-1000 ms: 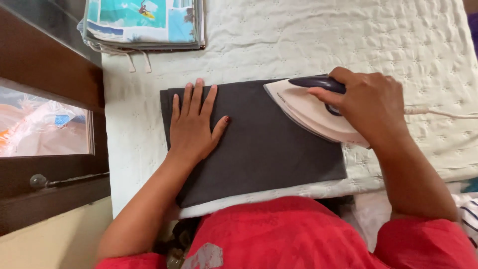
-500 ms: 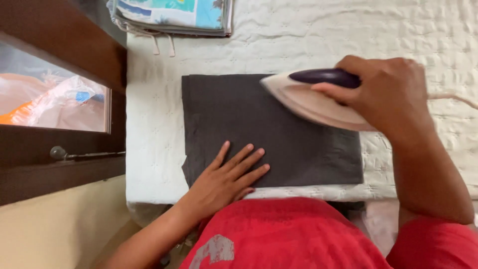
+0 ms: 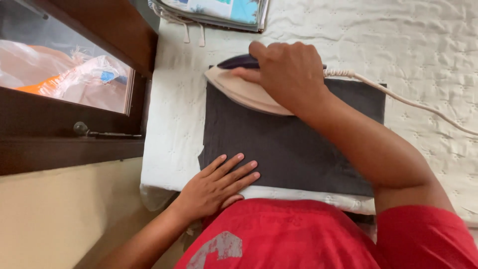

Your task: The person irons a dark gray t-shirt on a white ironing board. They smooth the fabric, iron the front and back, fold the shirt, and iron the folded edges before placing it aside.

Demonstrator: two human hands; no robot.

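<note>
A dark grey cloth [image 3: 298,144] lies flat on a white quilted surface [image 3: 428,50]. My right hand [image 3: 289,69] grips the dark handle of a cream electric iron [image 3: 239,88], which rests on the cloth's far left corner. Its pale cord [image 3: 413,102] trails off to the right. My left hand [image 3: 219,184] lies flat with fingers spread on the cloth's near left corner, pressing it down.
A folded printed fabric [image 3: 219,11] in blue and white sits at the far edge of the quilted surface. To the left is a dark wooden window frame [image 3: 74,144] with a small knob; plastic bags [image 3: 69,74] show behind its glass. My red shirt [image 3: 298,234] fills the bottom.
My right hand has slid the iron leftward across the cloth to its far left corner. My left hand has drawn back from the cloth's upper left to its near left corner.
</note>
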